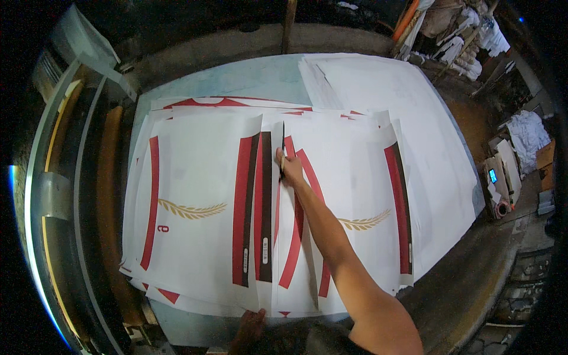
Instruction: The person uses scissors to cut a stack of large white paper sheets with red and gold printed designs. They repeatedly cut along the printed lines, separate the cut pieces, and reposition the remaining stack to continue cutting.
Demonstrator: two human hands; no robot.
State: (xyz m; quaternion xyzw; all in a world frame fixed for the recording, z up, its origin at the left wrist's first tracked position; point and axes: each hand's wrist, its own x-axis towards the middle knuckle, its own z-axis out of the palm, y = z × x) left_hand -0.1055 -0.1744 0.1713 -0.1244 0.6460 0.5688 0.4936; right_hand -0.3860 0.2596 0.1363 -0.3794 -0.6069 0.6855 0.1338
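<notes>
Large white printed sheets (195, 248) lie stacked on the table, with red and black bands and gold leaf sprigs; I cannot tell whether they are paper or cloth. My right hand (289, 168) reaches out over the middle, closed round the handles of dark scissors (283, 137). Their blades point away from me, along a gap just right of a red and black band (264, 207). At the near edge of the sheets, my left hand (253, 320) is closed on the sheet's border, partly in shadow.
Plain white sheets (390, 83) cover the right side of the pale blue table (236, 77). Long rails and rollers (89, 207) run along the left. At right stand a small stand with a lit phone (493, 176) and a white cloth heap (526, 135). More cloth hangs at the back right.
</notes>
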